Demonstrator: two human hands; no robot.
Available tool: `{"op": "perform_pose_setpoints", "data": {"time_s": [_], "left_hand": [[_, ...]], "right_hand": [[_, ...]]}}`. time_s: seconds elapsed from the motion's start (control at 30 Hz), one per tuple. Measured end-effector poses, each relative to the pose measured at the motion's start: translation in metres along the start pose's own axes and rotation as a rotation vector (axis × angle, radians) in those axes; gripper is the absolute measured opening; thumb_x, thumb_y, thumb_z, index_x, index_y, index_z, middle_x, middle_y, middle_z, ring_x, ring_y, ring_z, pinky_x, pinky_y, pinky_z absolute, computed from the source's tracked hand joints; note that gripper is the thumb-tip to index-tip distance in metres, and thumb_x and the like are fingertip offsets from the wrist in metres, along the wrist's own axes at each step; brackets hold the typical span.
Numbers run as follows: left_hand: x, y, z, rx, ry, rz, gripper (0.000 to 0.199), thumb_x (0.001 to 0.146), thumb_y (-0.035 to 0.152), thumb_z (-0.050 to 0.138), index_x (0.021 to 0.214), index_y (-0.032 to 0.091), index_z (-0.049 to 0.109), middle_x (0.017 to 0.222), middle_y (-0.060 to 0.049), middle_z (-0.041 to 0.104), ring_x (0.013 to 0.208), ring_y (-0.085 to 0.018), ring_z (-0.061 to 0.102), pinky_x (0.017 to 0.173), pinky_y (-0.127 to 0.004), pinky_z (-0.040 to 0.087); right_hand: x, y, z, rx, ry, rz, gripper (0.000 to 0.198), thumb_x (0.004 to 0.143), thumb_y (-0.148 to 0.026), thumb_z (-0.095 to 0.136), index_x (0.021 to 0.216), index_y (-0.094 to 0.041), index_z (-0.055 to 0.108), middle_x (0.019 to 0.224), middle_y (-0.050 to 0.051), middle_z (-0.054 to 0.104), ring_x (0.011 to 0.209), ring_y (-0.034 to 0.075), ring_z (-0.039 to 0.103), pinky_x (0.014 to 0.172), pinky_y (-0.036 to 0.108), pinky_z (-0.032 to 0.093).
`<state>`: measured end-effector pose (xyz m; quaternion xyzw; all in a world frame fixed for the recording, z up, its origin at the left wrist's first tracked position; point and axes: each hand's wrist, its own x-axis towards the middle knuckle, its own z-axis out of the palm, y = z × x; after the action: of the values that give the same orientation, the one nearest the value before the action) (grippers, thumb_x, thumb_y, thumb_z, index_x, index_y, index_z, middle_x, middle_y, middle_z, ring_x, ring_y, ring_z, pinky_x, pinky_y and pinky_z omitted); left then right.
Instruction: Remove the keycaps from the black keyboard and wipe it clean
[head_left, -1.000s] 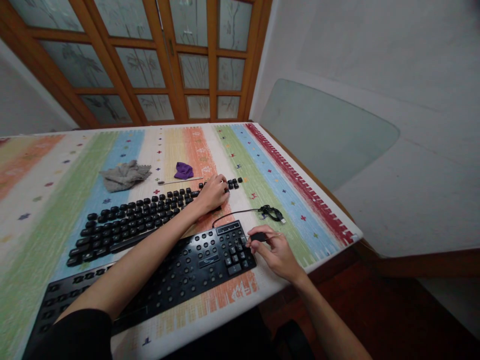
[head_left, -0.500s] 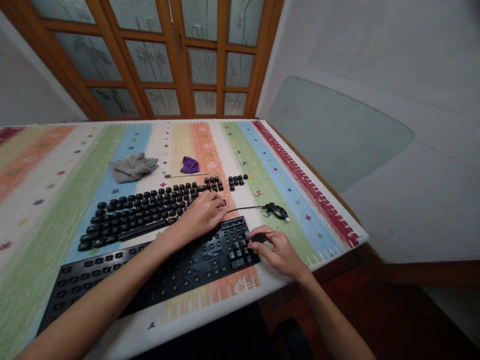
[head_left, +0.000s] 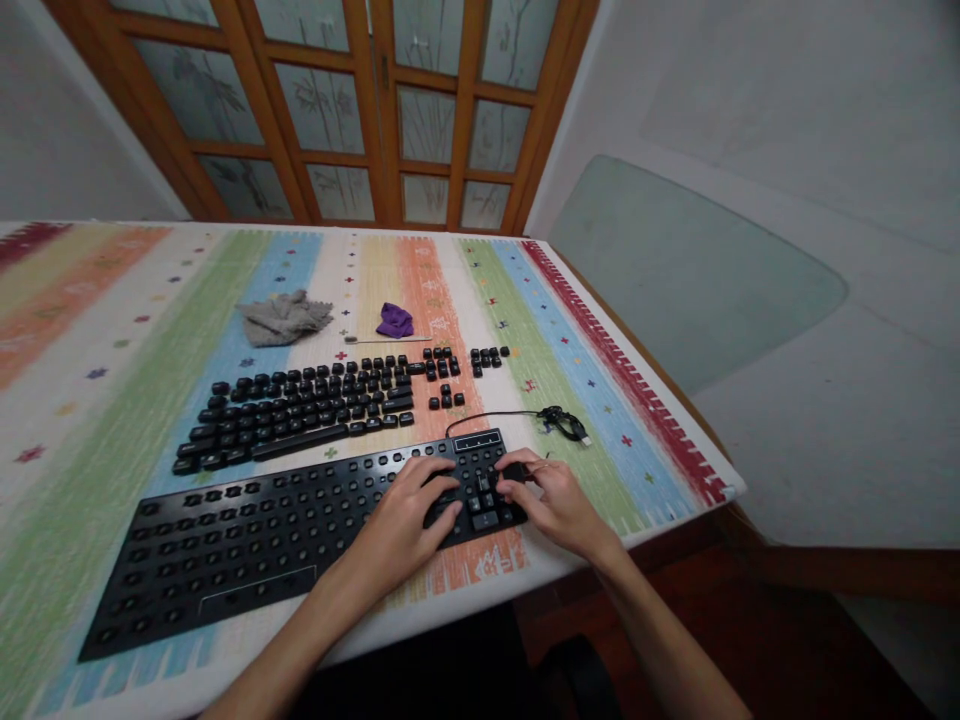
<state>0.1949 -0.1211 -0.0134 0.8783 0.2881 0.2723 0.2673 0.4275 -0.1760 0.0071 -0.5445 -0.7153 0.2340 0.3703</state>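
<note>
A black keyboard [head_left: 247, 545] lies slanted near the table's front edge, most of its key positions bare. Black keycaps are fitted in its number pad at the right end. My left hand [head_left: 412, 505] rests over the keyboard just left of those keys, fingers spread. At the keyboard's right edge, thumb and fingers of my right hand [head_left: 555, 505] pinch a small black piece [head_left: 514, 472], partly hidden and too dark to name surely. Behind the keyboard, loose black keycaps [head_left: 300, 405] lie in rows, with three arrow-side rows and number-row groups towards the right.
A coiled black cable [head_left: 564, 424] runs from the keyboard's back to the right. Farther back lie a grey cloth [head_left: 285, 318], a purple cloth [head_left: 395, 320] and a thin stick [head_left: 390, 340]. A striped tablecloth [head_left: 135, 400] covers the table; its right edge is near a wall.
My left hand has moved from the loose keycaps behind the keyboard down over its right part. My right hand stays pinched at the right edge. The view has shifted slightly.
</note>
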Motion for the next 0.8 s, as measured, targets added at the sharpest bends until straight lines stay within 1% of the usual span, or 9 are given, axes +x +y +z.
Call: {"op": "perform_pose_setpoints", "data": {"time_s": [0.17, 0.33, 0.47, 0.6, 0.7, 0.8], "left_hand": [[-0.002, 0.001, 0.006, 0.002, 0.047, -0.005, 0.017, 0.091, 0.016, 0.058, 0.106, 0.018, 0.065, 0.121, -0.012, 0.062, 0.117, -0.028, 0.057, 0.100, -0.049, 0.051], [-0.003, 0.000, 0.008, -0.004, 0.051, 0.004, 0.018, 0.091, 0.016, 0.058, 0.108, 0.018, 0.064, 0.122, -0.012, 0.062, 0.117, -0.028, 0.057, 0.100, -0.050, 0.051], [-0.003, -0.001, 0.010, -0.019, 0.062, -0.002, 0.018, 0.091, 0.016, 0.057, 0.107, 0.019, 0.064, 0.122, -0.012, 0.062, 0.118, -0.028, 0.057, 0.100, -0.051, 0.051], [-0.004, -0.002, 0.011, -0.032, 0.079, 0.005, 0.018, 0.090, 0.015, 0.057, 0.106, 0.019, 0.065, 0.121, -0.011, 0.062, 0.117, -0.028, 0.057, 0.101, -0.050, 0.051], [-0.004, -0.002, 0.012, -0.038, 0.076, 0.009, 0.019, 0.090, 0.015, 0.057, 0.107, 0.019, 0.064, 0.121, -0.011, 0.062, 0.118, -0.027, 0.057, 0.101, -0.051, 0.051], [-0.004, -0.002, 0.012, -0.035, 0.060, 0.003, 0.020, 0.090, 0.014, 0.057, 0.108, 0.019, 0.063, 0.122, -0.011, 0.061, 0.119, -0.028, 0.056, 0.102, -0.051, 0.050]], "right_hand": [[0.006, -0.006, -0.003, -0.004, -0.073, 0.008, 0.017, 0.098, -0.028, 0.054, 0.090, -0.018, 0.065, 0.094, 0.006, 0.072, 0.079, 0.016, 0.068, 0.077, 0.028, 0.053], [0.012, -0.014, -0.006, -0.070, -0.137, 0.020, 0.014, 0.097, -0.027, 0.054, 0.100, -0.017, 0.064, 0.092, 0.006, 0.072, 0.083, 0.019, 0.069, 0.080, 0.030, 0.053], [0.014, -0.018, -0.004, -0.080, -0.183, 0.028, 0.013, 0.097, -0.026, 0.055, 0.100, -0.018, 0.064, 0.091, 0.005, 0.073, 0.082, 0.018, 0.070, 0.081, 0.030, 0.054], [0.013, -0.021, 0.001, -0.105, -0.151, -0.001, 0.013, 0.098, -0.027, 0.055, 0.099, -0.018, 0.064, 0.093, 0.006, 0.074, 0.086, 0.019, 0.072, 0.082, 0.030, 0.054], [0.009, -0.024, 0.005, -0.181, -0.121, 0.010, 0.013, 0.099, -0.027, 0.053, 0.101, -0.018, 0.063, 0.094, 0.007, 0.074, 0.087, 0.021, 0.072, 0.083, 0.031, 0.055], [0.004, -0.026, 0.011, -0.264, -0.081, 0.018, 0.014, 0.101, -0.025, 0.047, 0.101, -0.019, 0.060, 0.092, 0.008, 0.072, 0.084, 0.022, 0.073, 0.078, 0.032, 0.055]]}}
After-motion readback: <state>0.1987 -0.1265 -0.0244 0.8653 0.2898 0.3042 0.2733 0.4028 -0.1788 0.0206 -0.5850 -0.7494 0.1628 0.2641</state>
